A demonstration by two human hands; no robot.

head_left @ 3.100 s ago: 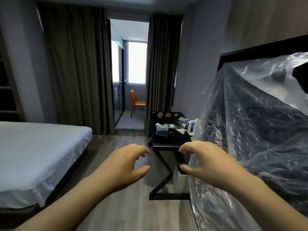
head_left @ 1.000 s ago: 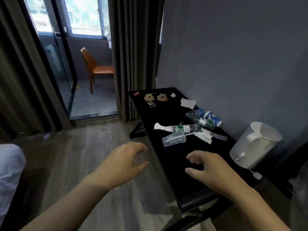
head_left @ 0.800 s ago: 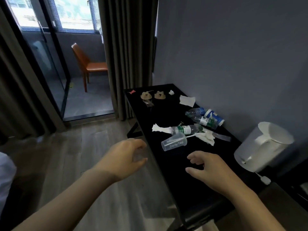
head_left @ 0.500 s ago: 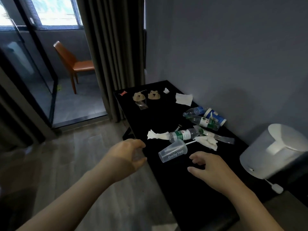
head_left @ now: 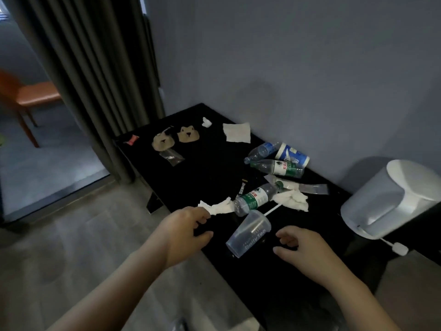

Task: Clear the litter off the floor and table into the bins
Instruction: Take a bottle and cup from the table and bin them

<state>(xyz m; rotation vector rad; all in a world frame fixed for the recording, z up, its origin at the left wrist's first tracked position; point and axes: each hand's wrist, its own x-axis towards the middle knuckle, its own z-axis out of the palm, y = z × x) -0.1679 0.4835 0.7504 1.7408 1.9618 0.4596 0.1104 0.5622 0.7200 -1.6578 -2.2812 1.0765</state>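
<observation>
Litter lies on the black table (head_left: 210, 170): a tipped clear cup (head_left: 248, 234), 3 bottles (head_left: 254, 199), tissues (head_left: 219, 206) and a blue-white can (head_left: 292, 155). The left hand (head_left: 181, 232), fingers loosely curled and thumb apart, is at the nearest tissue's end and grips nothing. The right hand (head_left: 303, 247), loosely curled and empty, hovers just beside the cup.

One head-worn camera looks forward and down, close over the black table (head_left: 207, 168) (wide-angle, single view).
</observation>
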